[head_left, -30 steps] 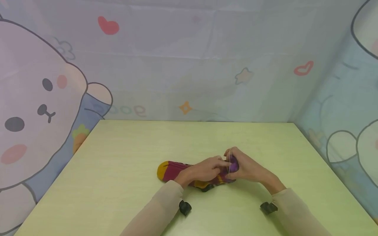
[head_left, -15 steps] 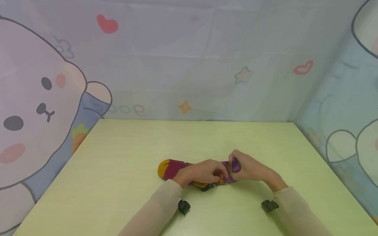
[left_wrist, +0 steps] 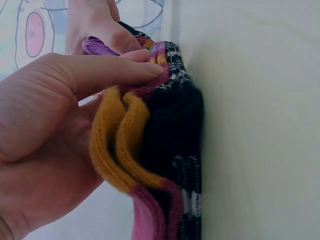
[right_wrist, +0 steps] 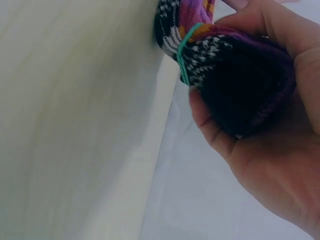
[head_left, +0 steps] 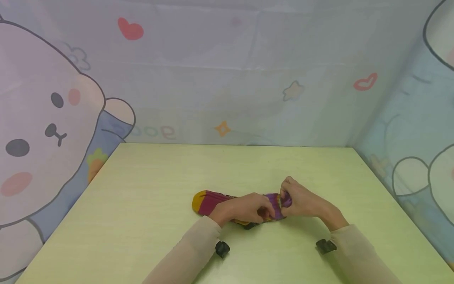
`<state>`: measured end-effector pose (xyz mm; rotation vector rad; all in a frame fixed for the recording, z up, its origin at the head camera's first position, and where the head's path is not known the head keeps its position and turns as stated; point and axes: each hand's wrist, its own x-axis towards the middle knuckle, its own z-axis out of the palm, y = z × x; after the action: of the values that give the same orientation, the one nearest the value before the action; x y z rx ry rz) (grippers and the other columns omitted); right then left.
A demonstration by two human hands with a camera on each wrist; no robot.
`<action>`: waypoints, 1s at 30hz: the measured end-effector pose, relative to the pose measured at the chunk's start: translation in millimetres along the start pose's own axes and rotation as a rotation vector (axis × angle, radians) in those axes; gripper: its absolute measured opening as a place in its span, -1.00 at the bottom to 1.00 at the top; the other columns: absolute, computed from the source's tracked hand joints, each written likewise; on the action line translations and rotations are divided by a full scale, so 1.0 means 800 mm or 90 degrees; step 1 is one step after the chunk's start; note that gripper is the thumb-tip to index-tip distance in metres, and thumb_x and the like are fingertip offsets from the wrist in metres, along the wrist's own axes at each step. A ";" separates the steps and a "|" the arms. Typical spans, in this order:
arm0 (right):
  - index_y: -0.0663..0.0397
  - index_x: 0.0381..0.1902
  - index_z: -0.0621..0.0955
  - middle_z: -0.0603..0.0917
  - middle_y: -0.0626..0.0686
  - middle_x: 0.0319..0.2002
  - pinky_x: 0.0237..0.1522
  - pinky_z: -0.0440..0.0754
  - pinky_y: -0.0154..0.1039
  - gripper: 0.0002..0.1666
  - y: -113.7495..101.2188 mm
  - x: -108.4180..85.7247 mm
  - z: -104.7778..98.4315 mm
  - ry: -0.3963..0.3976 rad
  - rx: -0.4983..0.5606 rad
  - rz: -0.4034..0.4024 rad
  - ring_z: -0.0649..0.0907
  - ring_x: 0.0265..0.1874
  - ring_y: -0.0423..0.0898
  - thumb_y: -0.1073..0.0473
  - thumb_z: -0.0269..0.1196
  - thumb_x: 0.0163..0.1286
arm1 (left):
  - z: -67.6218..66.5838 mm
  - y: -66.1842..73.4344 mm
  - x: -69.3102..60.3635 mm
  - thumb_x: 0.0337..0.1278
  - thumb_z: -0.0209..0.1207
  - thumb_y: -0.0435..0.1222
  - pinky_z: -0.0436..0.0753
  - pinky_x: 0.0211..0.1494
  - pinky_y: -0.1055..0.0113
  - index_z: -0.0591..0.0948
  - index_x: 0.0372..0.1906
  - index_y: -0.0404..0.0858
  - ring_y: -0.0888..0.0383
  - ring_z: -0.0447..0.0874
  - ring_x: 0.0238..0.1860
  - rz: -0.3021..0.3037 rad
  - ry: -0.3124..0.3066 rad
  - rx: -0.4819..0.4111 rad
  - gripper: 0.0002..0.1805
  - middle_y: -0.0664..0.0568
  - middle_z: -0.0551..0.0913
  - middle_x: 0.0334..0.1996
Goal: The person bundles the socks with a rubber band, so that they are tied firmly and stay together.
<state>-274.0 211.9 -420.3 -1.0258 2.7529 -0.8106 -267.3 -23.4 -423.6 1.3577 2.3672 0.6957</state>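
A flat stack of socks (head_left: pixel 211 202) lies crosswise on the table, maroon with a mustard toe at the left and a purple cuff at the right. In the left wrist view, black and white knit (left_wrist: pixel 172 122) shows beside folded mustard heels (left_wrist: pixel 106 142). My left hand (head_left: pixel 248 207) holds the socks around the middle, thumb laid along them. The cuff end (right_wrist: pixel 240 82) is gripped in my right hand (head_left: pixel 306 200), between thumb and fingers. A thin green elastic band (right_wrist: pixel 184 52) circles the socks just beyond the right fingertips. The left fingertips are partly hidden.
The pale yellow table (head_left: pixel 159 173) extends around the socks on all sides. A cartoon-printed cloth (head_left: pixel 198 79) stands behind it and along the sides. Black wrist devices (head_left: pixel 222 249) hang below both cream sleeves (head_left: pixel 188 252).
The band stretched at the right hand now sits around the socks. My right hand has shifted slightly right; the left has drawn its fingers off the band and settled on the socks.
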 end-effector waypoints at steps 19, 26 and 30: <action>-0.15 -0.12 0.80 0.55 0.13 0.15 -0.05 0.53 -0.01 -0.71 0.021 -0.013 -0.029 -0.051 0.113 0.030 0.54 0.06 0.05 -0.08 0.19 0.51 | -0.002 0.015 -0.003 0.33 0.26 -0.30 0.46 -0.06 0.55 0.71 -0.05 -0.16 0.32 0.46 -0.16 -0.052 0.002 0.114 -0.84 0.17 0.57 -0.18; 0.24 0.13 0.66 0.51 0.25 0.20 0.06 0.58 -0.03 -0.59 0.029 -0.018 -0.035 -0.082 0.121 -0.011 0.52 0.15 0.18 0.14 0.31 0.42 | -0.008 0.016 -0.008 0.41 0.18 -0.24 0.51 0.10 0.42 0.58 0.18 -0.16 0.24 0.53 -0.04 -0.167 -0.003 0.120 -0.69 0.12 0.61 -0.05; 0.41 0.21 0.56 0.50 0.25 0.20 0.11 0.56 -0.01 -0.42 0.027 -0.020 -0.036 -0.082 0.089 -0.003 0.50 0.19 0.22 0.20 0.40 0.31 | -0.009 0.019 -0.012 0.24 0.33 -0.17 0.51 0.14 0.37 0.45 0.29 -0.17 0.20 0.50 0.01 -0.231 -0.011 0.115 -0.44 0.08 0.57 0.00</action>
<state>-281.7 248.8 -408.2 -1.0207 2.5492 -0.8897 -255.5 -27.1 -408.4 0.9491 2.6144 0.3725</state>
